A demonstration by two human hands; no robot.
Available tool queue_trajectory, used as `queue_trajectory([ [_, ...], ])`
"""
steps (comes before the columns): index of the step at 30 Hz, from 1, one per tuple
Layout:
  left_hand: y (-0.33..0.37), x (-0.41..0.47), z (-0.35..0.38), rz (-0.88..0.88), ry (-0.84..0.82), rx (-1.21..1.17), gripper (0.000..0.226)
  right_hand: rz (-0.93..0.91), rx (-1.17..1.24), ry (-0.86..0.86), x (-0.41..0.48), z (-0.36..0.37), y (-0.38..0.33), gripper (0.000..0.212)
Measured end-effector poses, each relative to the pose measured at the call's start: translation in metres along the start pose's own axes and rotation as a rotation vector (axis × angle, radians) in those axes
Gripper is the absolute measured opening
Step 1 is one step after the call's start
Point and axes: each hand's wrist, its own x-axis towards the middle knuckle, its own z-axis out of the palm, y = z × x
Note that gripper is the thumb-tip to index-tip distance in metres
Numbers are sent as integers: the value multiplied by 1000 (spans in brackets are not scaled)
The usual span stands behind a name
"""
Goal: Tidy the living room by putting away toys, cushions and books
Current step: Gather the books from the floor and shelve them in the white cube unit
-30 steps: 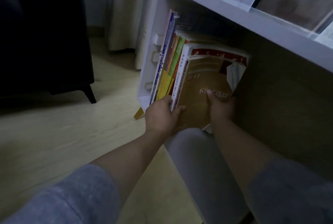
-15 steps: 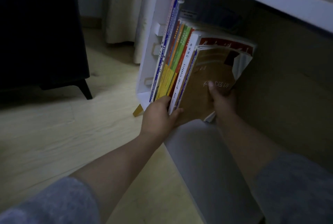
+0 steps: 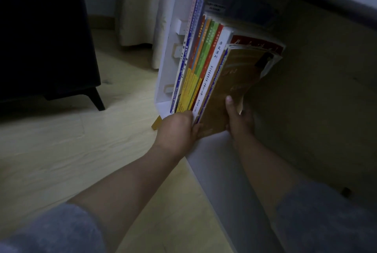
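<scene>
A row of books (image 3: 201, 63) with blue, orange, green, red and white spines stands in the bottom compartment of a white bookshelf (image 3: 167, 53), leaning against its left wall. The rightmost is a brown-covered book (image 3: 234, 89), tilted to the right. My left hand (image 3: 177, 130) grips the lower edges of the spines at the front of the row. My right hand (image 3: 238, 118) holds the brown book's lower right part, thumb lying on its cover, fingers hidden behind it.
The compartment's right part and wooden back panel (image 3: 306, 89) are dim. A dark sofa (image 3: 44, 34) on black legs stands on the pale wood floor (image 3: 61, 150) to the left. A beige curtain (image 3: 138, 8) hangs behind the shelf. A small yellow wedge (image 3: 156, 124) lies by the shelf's corner.
The view has moved closer and lower. The books now lean more upright toward the left wall, both hands staying on them; my right thumb has slid lower on the brown cover.
</scene>
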Motion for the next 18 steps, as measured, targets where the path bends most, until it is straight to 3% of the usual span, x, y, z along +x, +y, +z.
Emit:
queue_trajectory([
  [5,-2,2,-3,-74,-84,57,37,7,67,50,-4,5,0,103],
  [10,0,0,0,-135,-37,-79,32,-35,71,41,0,7,2,76],
  [15,-5,-4,3,-141,-8,-95,23,-34,78,35,-4,8,3,90],
  [18,-6,-6,4,-145,7,-112,24,-46,70,21,-4,6,5,69],
])
